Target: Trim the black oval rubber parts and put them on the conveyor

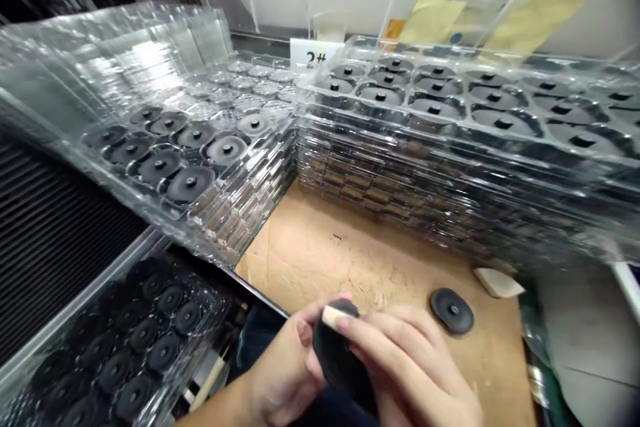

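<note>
My left hand [285,373] and my right hand [420,373] meet at the bottom centre over the brown work surface [320,247]. Both are closed around one black rubber disc [335,353], held on edge between them. My right index finger, with a pale tip cover, lies across the disc's top rim. Another black disc [452,310] with a small centre knob lies flat on the surface just right of my hands.
A stack of clear plastic trays [240,213] partly filled with black discs stands at the left. A taller stack of filled trays [450,167] stands at the back right. A lower tray of discs [130,340] sits at the bottom left. A white label marked "2#" [315,53] stands behind.
</note>
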A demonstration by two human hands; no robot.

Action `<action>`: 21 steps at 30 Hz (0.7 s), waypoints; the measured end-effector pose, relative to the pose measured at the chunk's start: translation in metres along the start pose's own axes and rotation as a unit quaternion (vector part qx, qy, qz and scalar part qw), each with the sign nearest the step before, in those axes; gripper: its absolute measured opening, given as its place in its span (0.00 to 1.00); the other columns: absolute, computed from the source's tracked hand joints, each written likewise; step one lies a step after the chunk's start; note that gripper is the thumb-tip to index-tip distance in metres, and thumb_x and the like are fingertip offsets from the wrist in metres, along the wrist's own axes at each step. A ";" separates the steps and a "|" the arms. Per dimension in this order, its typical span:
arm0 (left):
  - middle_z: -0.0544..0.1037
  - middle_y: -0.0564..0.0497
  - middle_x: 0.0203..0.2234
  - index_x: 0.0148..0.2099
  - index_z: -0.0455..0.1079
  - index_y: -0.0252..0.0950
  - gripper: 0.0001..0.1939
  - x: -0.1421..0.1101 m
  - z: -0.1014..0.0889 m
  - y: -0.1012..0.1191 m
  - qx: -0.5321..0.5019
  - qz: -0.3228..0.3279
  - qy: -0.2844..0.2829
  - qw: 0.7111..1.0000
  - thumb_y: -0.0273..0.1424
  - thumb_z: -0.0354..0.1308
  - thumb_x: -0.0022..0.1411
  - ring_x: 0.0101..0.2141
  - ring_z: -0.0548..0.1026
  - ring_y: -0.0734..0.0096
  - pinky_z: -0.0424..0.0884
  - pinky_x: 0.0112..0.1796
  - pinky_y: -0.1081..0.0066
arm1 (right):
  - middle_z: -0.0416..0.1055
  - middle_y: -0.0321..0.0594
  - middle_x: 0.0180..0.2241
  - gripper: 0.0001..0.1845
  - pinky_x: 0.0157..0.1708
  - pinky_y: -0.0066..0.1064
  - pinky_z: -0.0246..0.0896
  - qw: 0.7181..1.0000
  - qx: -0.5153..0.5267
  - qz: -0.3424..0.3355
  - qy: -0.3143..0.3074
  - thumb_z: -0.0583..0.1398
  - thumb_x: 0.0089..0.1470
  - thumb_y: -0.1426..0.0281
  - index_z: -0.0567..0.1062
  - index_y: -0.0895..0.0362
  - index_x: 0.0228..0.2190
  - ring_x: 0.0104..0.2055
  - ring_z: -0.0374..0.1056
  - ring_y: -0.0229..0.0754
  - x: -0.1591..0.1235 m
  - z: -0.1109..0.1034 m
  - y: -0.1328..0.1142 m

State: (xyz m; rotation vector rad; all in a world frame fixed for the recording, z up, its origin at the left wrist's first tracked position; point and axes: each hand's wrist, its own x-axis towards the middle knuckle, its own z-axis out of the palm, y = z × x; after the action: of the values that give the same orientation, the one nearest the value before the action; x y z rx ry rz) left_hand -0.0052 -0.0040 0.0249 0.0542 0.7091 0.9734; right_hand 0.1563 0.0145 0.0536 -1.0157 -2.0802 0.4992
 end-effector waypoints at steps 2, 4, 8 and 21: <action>0.79 0.49 0.33 0.41 0.73 0.34 0.21 0.009 0.001 -0.001 0.019 0.004 0.032 0.999 0.24 0.68 0.41 0.34 0.74 0.74 0.64 0.41 0.74 | 0.73 0.40 0.31 0.17 0.30 0.31 0.60 0.997 -0.058 -0.025 -0.054 0.54 0.54 0.77 0.70 0.55 0.45 0.29 0.65 0.40 0.006 -0.002 -0.004; 0.78 0.49 0.33 0.40 0.73 0.33 0.18 0.017 0.002 -0.004 0.027 0.003 0.033 0.999 0.27 0.67 0.43 0.34 0.73 0.72 0.64 0.40 0.73 | 0.73 0.40 0.28 0.14 0.29 0.32 0.58 0.992 -0.102 -0.016 -0.067 0.53 0.55 0.76 0.71 0.56 0.43 0.28 0.63 0.40 0.010 0.000 0.001; 0.75 0.51 0.27 0.37 0.73 0.31 0.16 0.026 0.003 -0.007 0.023 -0.040 0.009 0.999 0.29 0.67 0.42 0.31 0.72 0.70 0.64 0.38 0.71 | 0.73 0.41 0.32 0.13 0.31 0.35 0.58 1.000 -0.029 -0.005 0.003 0.49 0.60 0.70 0.72 0.53 0.42 0.30 0.65 0.41 0.010 0.006 0.010; 0.80 0.47 0.31 0.38 0.75 0.33 0.20 0.034 0.003 -0.006 0.061 -0.045 0.028 0.997 0.29 0.70 0.38 0.32 0.75 0.71 0.66 0.39 0.73 | 0.72 0.37 0.27 0.11 0.27 0.31 0.59 0.995 0.012 0.095 -0.035 0.54 0.55 0.73 0.73 0.53 0.39 0.25 0.65 0.39 -0.011 -0.006 0.021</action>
State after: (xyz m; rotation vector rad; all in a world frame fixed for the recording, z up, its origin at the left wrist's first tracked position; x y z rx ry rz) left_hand 0.0128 0.0195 0.0071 0.1011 0.8160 0.8485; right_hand 0.1757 0.0187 0.0400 -1.2050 -2.0436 0.6617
